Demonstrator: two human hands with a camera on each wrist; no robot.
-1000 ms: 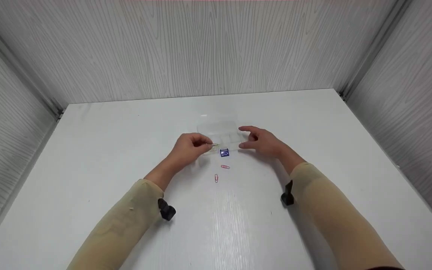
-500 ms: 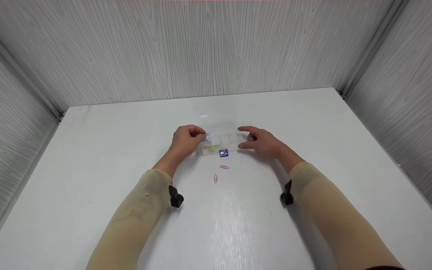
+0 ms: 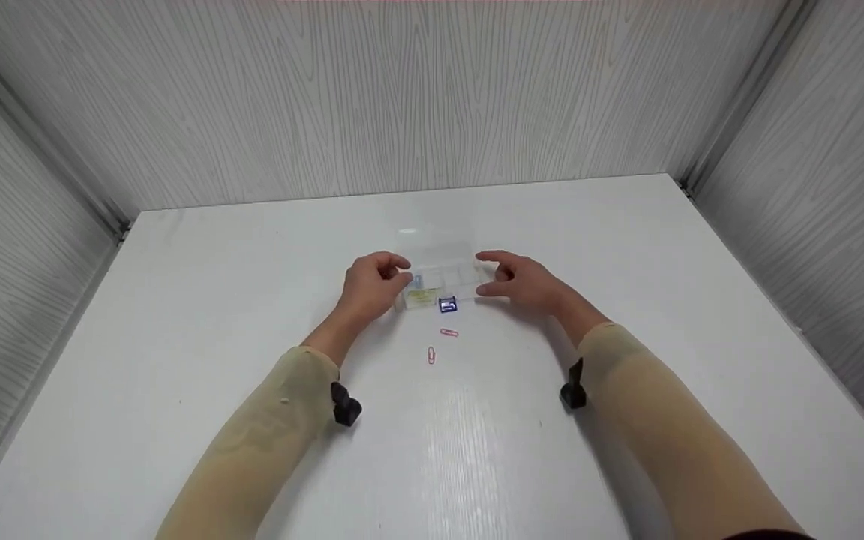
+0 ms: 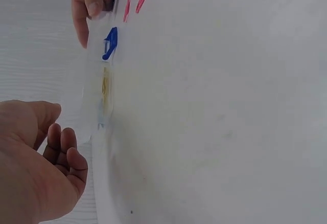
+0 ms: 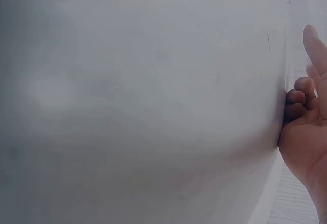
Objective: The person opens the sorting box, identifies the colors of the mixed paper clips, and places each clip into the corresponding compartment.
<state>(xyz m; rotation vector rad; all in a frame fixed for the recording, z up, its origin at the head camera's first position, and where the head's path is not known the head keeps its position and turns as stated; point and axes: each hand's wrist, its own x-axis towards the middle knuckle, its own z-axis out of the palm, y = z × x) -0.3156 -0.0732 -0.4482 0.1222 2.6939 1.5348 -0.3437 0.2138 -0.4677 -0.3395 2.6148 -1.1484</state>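
Observation:
A clear plastic compartment box (image 3: 466, 295) lies on the table, its transparent lid (image 3: 436, 241) folded back. Blue paper clips (image 3: 418, 280) lie in its back left compartment, and thin yellow pieces (image 3: 422, 297) fill the front left one. A blue latch-like piece (image 3: 448, 304) sits at the middle of the box's front. My left hand (image 3: 372, 286) is at the box's left end, fingers loosely bent, nothing between thumb and index finger. My right hand (image 3: 528, 285) holds the box's right end, thumb at the front edge and index finger at the back.
Two red paper clips, one crosswise (image 3: 448, 332) and one lengthwise (image 3: 431, 355), lie in front of the box. Behind the white table (image 3: 432, 465) rises a wood-grain panel (image 3: 417, 97), with similar panels at both sides.
My left hand moved back and left from the front left compartment, then let go of a paper clip at the back left compartment. My right hand stays in place.

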